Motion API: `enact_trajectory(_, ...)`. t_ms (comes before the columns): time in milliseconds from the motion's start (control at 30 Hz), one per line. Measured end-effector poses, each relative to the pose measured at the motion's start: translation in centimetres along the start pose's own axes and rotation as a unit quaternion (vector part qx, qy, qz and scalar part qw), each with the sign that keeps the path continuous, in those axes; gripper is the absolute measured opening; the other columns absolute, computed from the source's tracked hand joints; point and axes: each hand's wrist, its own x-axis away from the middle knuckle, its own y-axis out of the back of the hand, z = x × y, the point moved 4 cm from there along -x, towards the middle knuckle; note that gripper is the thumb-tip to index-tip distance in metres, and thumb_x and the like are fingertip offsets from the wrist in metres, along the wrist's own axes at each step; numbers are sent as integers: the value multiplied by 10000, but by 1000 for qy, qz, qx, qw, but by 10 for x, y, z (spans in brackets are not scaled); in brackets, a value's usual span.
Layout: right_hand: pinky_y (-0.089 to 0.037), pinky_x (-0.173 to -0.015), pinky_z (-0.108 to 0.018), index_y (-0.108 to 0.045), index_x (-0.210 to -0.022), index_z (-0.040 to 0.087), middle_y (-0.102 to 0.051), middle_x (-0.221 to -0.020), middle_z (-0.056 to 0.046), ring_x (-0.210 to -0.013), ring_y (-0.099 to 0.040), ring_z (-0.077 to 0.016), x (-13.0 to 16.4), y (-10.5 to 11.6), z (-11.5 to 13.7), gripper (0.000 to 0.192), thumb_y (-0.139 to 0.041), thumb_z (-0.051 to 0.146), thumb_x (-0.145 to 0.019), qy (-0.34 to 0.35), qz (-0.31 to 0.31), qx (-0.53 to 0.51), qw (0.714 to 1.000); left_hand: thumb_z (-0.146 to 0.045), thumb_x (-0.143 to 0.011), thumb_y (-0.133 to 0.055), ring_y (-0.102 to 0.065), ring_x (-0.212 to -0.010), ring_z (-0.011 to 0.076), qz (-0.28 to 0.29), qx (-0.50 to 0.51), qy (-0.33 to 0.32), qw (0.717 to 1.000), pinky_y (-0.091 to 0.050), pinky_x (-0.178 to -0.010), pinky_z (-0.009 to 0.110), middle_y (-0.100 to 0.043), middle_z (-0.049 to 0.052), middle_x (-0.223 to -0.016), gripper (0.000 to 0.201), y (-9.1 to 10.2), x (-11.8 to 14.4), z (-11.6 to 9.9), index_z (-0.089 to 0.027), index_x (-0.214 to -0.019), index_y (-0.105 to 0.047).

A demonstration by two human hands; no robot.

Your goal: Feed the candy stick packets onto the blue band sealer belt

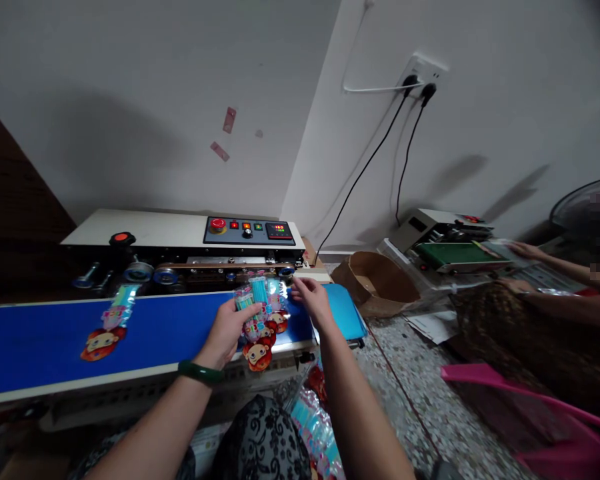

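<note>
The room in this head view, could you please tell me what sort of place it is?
Probably a small packing workshop: a sealer with a blue belt, the left hand holding printed packets, and a second sealer where another person works.

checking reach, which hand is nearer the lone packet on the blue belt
Left. The left hand, gripping a packet stack, sits right of the lone packet; the right hand is farther right.

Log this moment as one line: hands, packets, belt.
left hand: holds packet stack | right hand: at stack top | blue belt: one packet riding
</note>
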Motion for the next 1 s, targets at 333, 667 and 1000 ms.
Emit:
enact_trajectory(333,-453,-552,-246,-574,-802,172,-638,-646,14,-544,-570,-123,46,-24,-14,293,-692,306,-570,52,64,-62,995,-287,-563,-728,-627,-612,184,1,-36,-12,999,-499,-535,269,-674,71,-709,328,1,-2,0,-112,-820,-626)
enact_trajectory(667,-398,-388,-253,-553,-539,138,-574,-452,-23,-374,-509,-132,-12,26,-8,147,-686,149,-478,-61,-11,20,998,-382,-678,-602,-616,-551,198,-1,-3,46,999,-464,-449,279,-654,58,-646,259,1,8,-10,-143,-776,-578)
enact_trajectory(1000,-444,-550,-229,-621,-779,172,-641,-721,3,-602,-565,-116,56,-45,-11,265,-705,310,-569,9,205,-7,979,-295,-640,-650,-595,-799,194,14,-39,-45,998,-438,-684,251,-676,66,-816,220,3,0,-7,-131,-783,-682)
